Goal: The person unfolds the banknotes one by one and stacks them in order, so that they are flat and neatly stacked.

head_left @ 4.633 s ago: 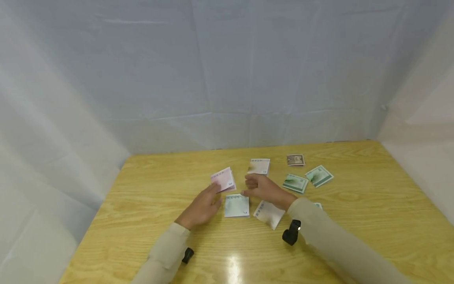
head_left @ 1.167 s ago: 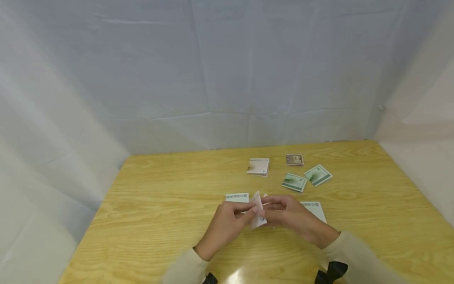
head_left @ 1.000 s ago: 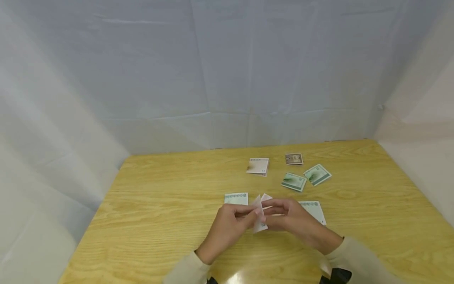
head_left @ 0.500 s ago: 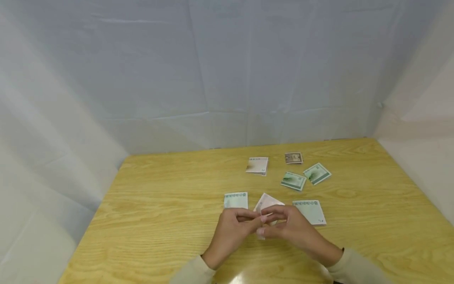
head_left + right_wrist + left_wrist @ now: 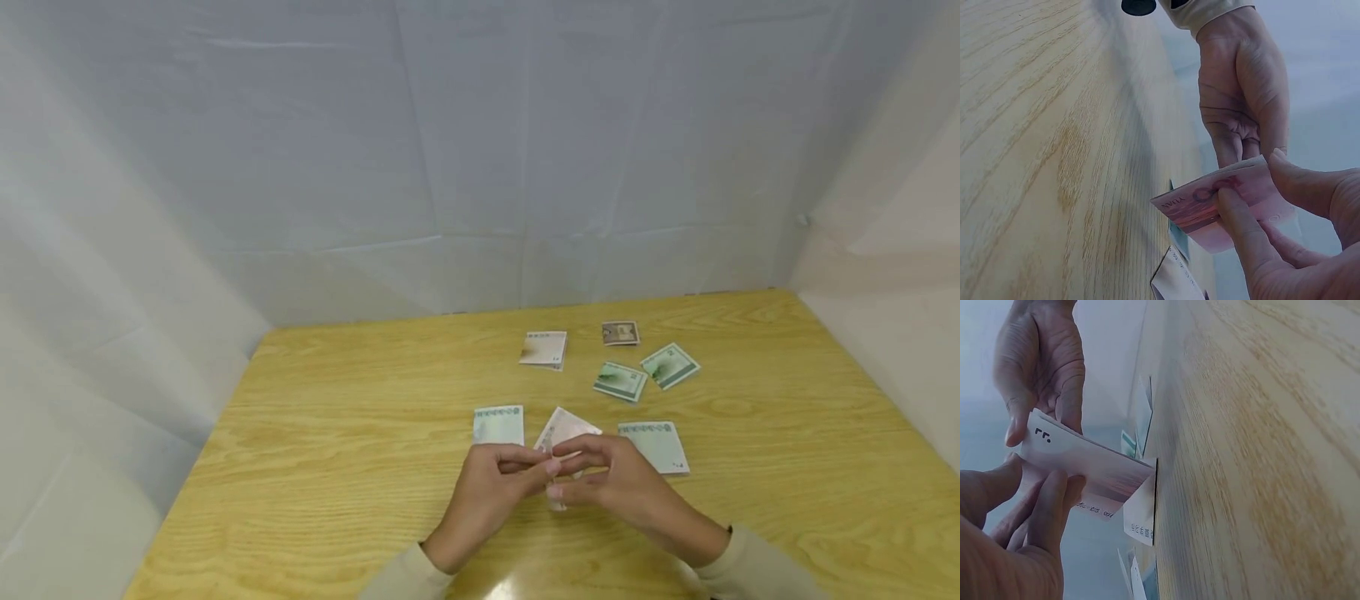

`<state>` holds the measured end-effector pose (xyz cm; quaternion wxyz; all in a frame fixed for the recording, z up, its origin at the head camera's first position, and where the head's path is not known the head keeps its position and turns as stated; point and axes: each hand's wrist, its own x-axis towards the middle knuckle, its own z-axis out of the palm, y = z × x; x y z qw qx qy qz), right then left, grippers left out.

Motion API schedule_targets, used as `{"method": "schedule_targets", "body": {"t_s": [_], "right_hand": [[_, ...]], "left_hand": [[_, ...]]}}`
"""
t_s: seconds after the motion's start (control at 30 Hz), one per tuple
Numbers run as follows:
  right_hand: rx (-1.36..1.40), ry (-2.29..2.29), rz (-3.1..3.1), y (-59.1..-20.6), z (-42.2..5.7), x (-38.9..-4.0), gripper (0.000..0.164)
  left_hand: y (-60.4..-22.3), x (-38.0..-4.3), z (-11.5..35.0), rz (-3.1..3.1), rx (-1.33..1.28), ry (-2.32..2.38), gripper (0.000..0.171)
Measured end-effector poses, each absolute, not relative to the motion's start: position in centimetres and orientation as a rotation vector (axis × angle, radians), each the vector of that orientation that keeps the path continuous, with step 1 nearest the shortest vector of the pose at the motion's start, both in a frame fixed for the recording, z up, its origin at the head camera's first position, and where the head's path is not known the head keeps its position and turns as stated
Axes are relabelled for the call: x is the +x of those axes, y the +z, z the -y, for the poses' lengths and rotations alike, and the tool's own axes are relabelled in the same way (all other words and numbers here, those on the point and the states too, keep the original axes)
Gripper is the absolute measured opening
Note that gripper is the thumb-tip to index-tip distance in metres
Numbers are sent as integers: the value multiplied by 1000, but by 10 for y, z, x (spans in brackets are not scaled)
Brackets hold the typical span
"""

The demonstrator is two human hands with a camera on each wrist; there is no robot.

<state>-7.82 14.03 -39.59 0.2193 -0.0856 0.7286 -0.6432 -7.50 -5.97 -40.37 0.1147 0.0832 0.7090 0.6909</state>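
Both hands hold a folded pink banknote (image 5: 1200, 203) above the table, edge-on in the head view. My left hand (image 5: 487, 492) pinches it from the left. My right hand (image 5: 633, 492) grips its right side between thumb and fingers. "YUAN" is printed on the face seen in the right wrist view. Just beyond the fingers lies a pale pinkish folded banknote (image 5: 567, 425), partly hidden by the right hand. A pale green folded banknote (image 5: 498, 423) lies to its left, its lower part covered by my left hand. Another pale green banknote (image 5: 658, 448) is right of it.
Farther back on the wooden table (image 5: 337, 400) lie a pale folded banknote (image 5: 543, 347), a small brown banknote (image 5: 620, 333) and two green banknotes, one flatter (image 5: 620, 381) and one angled (image 5: 671, 365). Grey-white sheeting (image 5: 480, 150) stands behind the table and along both sides.
The pink banknote, earlier lying on the table at left under my left hand, is now held up between both hands. Over the last second both hands sank slightly toward me, uncovering more of the pale notes.
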Motion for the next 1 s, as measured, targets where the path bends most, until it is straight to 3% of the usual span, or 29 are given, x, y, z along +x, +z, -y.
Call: {"method": "schedule_targets", "body": {"t_s": [0.6, 1.0], "right_hand": [[-231, -1797, -1967, -394, -144, -76, 60], [-145, -1766, -2036, -392, -150, -72, 56]], "left_hand": [[-402, -71, 60, -1982, 234, 2043, 18], [-400, -68, 66, -1981, 180, 2041, 34]]}}
